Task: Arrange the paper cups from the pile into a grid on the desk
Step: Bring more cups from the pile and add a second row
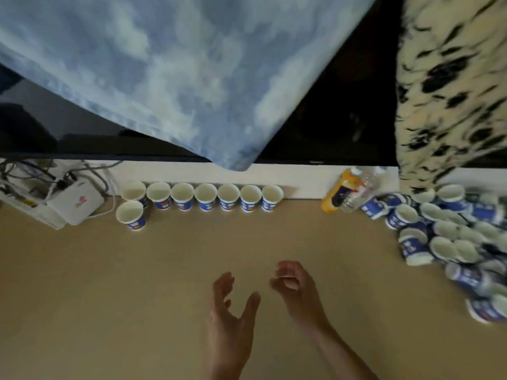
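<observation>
Now your left hand (230, 311) and right hand (293, 286) hover empty over the tabletop (109, 297), fingers relaxed. The row of cups (204, 197) stands ahead of them against the back edge, so the grid can grow toward you; the pile (450, 237) lies to their right.

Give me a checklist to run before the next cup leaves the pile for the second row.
1. Hands free: the left hand and the right hand hold nothing, fingers relaxed above the desk. Ok.
2. Back row: seven cups upright, side by side along the ledge. Ok.
3. Second row: one second-row cup stands upright at the left end, and the desk to its right is bare. Ok.
4. Supply: the pile at the right holds plenty of cups, most on their sides. Ok.
5. Clearance: the bottles sit right beside the pile's left edge and may get bumped. Not ok.
6. Cups in the pile nested together: cannot tell.
</observation>
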`<control>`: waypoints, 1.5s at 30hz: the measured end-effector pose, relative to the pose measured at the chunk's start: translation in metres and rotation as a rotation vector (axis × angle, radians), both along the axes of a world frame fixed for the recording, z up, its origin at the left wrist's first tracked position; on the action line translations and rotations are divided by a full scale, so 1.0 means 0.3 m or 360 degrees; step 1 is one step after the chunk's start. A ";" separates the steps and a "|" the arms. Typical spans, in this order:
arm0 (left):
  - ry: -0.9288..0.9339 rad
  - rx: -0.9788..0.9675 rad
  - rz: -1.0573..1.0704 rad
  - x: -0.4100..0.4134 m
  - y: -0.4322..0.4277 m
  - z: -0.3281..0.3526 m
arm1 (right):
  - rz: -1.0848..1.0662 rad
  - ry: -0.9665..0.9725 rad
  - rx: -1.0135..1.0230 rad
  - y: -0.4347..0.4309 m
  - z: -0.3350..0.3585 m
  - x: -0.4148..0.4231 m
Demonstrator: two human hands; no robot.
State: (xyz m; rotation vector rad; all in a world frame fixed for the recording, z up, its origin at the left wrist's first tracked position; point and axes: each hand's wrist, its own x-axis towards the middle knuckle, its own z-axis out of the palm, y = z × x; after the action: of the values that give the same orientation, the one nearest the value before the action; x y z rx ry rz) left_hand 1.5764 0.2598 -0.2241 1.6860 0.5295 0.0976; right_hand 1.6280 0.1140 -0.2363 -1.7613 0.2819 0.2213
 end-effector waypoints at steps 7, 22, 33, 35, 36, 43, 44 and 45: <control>-0.0072 0.0136 -0.0392 -0.031 -0.348 0.109 | -0.0303 -0.0066 0.0041 -0.374 0.056 -0.072; -0.0065 0.0052 -0.0372 -0.128 -1.236 0.153 | -0.0414 -0.0110 -0.0277 -1.415 -0.058 -0.183; -0.0066 0.0166 -0.0396 -0.138 -1.485 0.179 | -0.0190 0.0171 -0.1535 -1.857 -0.270 -0.151; -0.0031 0.0187 -0.0428 -0.147 -1.516 0.170 | -0.0162 0.0240 -0.1465 -1.859 -0.290 -0.153; -0.0016 0.0195 -0.0445 -0.150 -1.530 0.168 | -0.0177 0.0231 -0.1430 -1.858 -0.299 -0.156; 0.0083 0.0244 -0.0539 -0.162 -1.606 0.135 | -0.0218 0.0045 -0.1437 -1.852 -0.305 -0.181; 0.0110 0.0240 -0.0557 -0.165 -1.614 0.128 | -0.0213 0.0030 -0.1407 -1.853 -0.303 -0.187; 0.0146 0.0230 -0.0578 -0.168 -1.621 0.121 | -0.0237 0.0010 -0.1324 -1.854 -0.296 -0.196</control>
State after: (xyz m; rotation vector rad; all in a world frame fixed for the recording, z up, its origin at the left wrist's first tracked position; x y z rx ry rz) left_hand 1.5261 -0.2266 -0.1879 1.9088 0.2814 -0.2100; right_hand 1.5693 -0.4421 -0.3250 -2.5437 0.5624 -0.0114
